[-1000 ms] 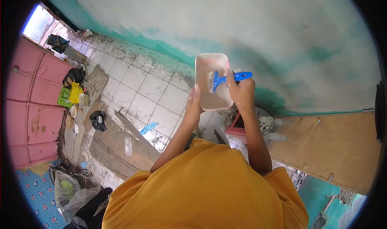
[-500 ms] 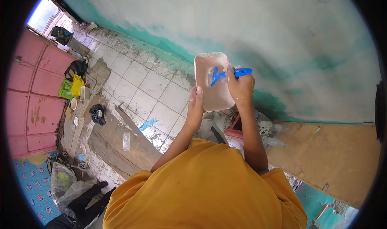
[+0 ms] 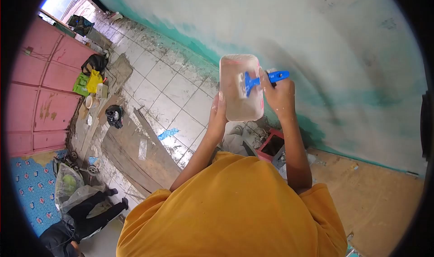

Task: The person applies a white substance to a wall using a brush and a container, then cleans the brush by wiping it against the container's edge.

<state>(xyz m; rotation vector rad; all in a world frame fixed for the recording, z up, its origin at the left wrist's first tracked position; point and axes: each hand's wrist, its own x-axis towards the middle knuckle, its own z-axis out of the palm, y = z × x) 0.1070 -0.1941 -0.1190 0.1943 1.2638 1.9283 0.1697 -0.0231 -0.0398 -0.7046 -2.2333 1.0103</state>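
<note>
My left hand [image 3: 218,111] grips the lower left side of a pale, rectangular plastic tub [image 3: 230,87], its thumb over the rim. The tub's inside is coated with whitish paint. In my right hand [image 3: 281,98] is a blue-handled paintbrush [image 3: 257,81], with my fingers closed around the handle at the tub's right rim. The brush head lies inside the tub, its bristles whitened with paint. Pale specks dot my right hand and wrist.
A partly whitened green wall [image 3: 316,40] rises ahead and right. Near my feet stands a red box [image 3: 272,145], beside a wooden board [image 3: 361,184]. Boards [image 3: 131,153] and a black bag [image 3: 114,116] lie left. A person in dark clothes [image 3: 86,216] is at lower left.
The paintbrush has shifted right within the tub, toward its right rim, together with my right hand. The view has tilted slightly, and more of the person at lower left shows.
</note>
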